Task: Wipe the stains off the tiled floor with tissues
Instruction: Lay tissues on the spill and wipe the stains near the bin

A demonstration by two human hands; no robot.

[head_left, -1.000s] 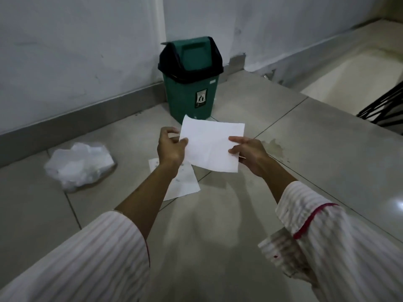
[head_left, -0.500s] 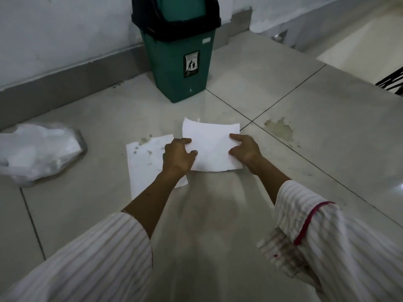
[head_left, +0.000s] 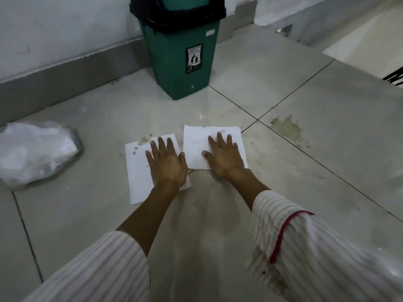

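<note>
Two white tissues lie flat side by side on the pale tiled floor (head_left: 218, 214). My left hand (head_left: 166, 162) presses the left tissue (head_left: 137, 168) with straight, spread fingers; small dark spots show through its far corner. My right hand (head_left: 222, 155) lies flat on the right tissue (head_left: 196, 147) in the same way. A greenish-brown stain (head_left: 287, 129) spreads on the tile to the right of the tissues, with small specks around it. More specks (head_left: 144, 139) sit at the far edge of the left tissue.
A green swing-lid bin (head_left: 181, 51) with a black liner stands against the wall just beyond the tissues. A crumpled clear plastic bag (head_left: 35, 153) lies at the left. A grey skirting (head_left: 65, 75) runs along the wall. A black metal frame (head_left: 394, 78) shows at the right edge.
Both hands lowered the held tissue onto the floor beside the first one. The left hand let go and moved onto the left tissue. Both hands now lie flat. The camera has come closer.
</note>
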